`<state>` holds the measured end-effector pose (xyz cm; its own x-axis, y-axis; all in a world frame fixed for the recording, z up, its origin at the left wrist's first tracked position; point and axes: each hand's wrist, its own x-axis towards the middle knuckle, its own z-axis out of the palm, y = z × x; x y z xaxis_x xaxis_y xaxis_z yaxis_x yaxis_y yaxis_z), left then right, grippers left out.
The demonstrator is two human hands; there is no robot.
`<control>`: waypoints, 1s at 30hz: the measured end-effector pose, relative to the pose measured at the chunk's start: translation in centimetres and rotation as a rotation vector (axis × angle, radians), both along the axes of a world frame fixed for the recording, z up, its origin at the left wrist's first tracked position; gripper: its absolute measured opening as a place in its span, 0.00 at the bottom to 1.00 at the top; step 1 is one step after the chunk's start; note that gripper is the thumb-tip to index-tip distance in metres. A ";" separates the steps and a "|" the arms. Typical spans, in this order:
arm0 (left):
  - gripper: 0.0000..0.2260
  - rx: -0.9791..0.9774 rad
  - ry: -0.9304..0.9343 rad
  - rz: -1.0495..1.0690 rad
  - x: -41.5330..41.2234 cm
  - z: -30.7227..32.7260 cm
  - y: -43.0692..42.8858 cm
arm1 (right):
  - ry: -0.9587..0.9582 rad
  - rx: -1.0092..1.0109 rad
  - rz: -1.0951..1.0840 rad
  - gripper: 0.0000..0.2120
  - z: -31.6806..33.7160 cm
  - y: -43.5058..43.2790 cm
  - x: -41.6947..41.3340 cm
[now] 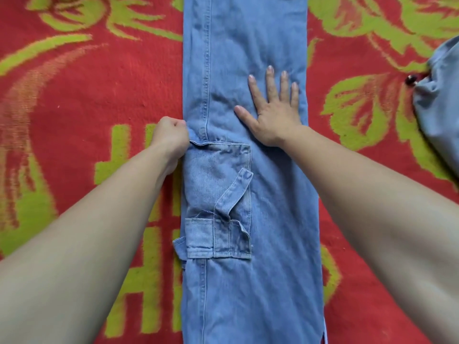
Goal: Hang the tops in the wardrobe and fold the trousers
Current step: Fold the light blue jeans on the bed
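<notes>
Light blue denim trousers point(248, 45) lie flat as one long strip down the middle of the view, legs stacked, with a cargo pocket point(218, 202) on the left side. My left hand point(171, 136) is a closed fist pinching the trousers' left edge just above the pocket. My right hand point(275, 108) rests flat on the denim, fingers spread, holding nothing.
A red blanket with green patterns point(87, 95) covers the surface under everything. At the right edge lies a bunched blue-grey garment point(439, 108) with a dark button point(409, 80) beside it.
</notes>
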<state>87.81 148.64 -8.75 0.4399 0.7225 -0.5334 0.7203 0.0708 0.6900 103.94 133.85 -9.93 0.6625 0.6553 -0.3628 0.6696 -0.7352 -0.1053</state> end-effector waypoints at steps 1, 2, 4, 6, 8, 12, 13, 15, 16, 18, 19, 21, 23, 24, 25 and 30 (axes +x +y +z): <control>0.12 -0.013 -0.032 0.037 -0.1 0.2 -0.2 | 0.022 0.007 -0.006 0.37 0.7 0.0 0.0; 0.10 0.025 -0.049 0.084 -0.2 0.6 -0.7 | 0.026 0.042 -0.018 0.35 1.6 -0.2 -0.4; 0.08 0.271 -0.049 0.145 -1.1 1.8 -2.6 | -0.035 0.217 -0.061 0.29 3.2 -1.3 -2.8; 0.15 0.573 -0.129 0.053 -3.8 3.0 -5.9 | -0.124 0.438 -0.128 0.27 4.5 -3.8 -6.9; 0.20 0.768 -0.134 -0.160 -7.9 3.7 -10.1 | -0.173 0.538 -0.159 0.27 5.2 -7.4 -11.8; 0.23 0.838 0.098 -0.755 -14.7 2.7 -15.0 | -0.105 0.357 -0.128 0.31 4.1 -15.4 -19.6; 0.24 0.789 0.177 -0.860 -15.2 2.1 -15.2 | -0.072 0.278 -0.099 0.32 3.4 -17.0 -20.8; 0.27 0.709 0.270 -0.926 -14.8 0.8 -14.7 | -0.045 0.123 -0.028 0.33 1.6 -19.0 -22.2; 0.27 0.697 0.303 -0.928 -14.4 0.4 -14.6 | -0.046 0.077 -0.004 0.33 0.7 -19.5 -22.4; 0.28 0.716 0.328 -0.918 -14.1 0.2 -14.8 | -0.060 0.042 0.003 0.33 -0.4 -19.5 -22.3; 0.28 0.752 0.307 -0.919 -14.0 0.4 -14.9 | -0.076 0.039 -0.005 0.33 -0.7 -19.4 -22.3; 0.27 0.861 0.241 -0.978 -13.6 1.0 -14.8 | -0.095 0.025 -0.017 0.34 -0.9 -19.3 -22.5; 0.29 0.909 0.228 -1.091 -11.9 1.0 -13.7 | -0.098 0.000 -0.019 0.34 -0.9 -19.2 -22.6; 0.30 0.892 0.253 -1.110 -10.6 0.6 -12.9 | -0.092 -0.014 -0.022 0.34 -0.9 -19.1 -22.6; 0.30 0.857 0.301 -1.104 -9.3 0.2 -12.3 | -0.081 -0.031 -0.026 0.34 -0.9 -19.0 -22.5; 0.29 0.785 0.274 -0.943 -9.1 -0.3 -13.6 | -0.045 -0.135 -0.055 0.34 -0.4 -18.4 -22.3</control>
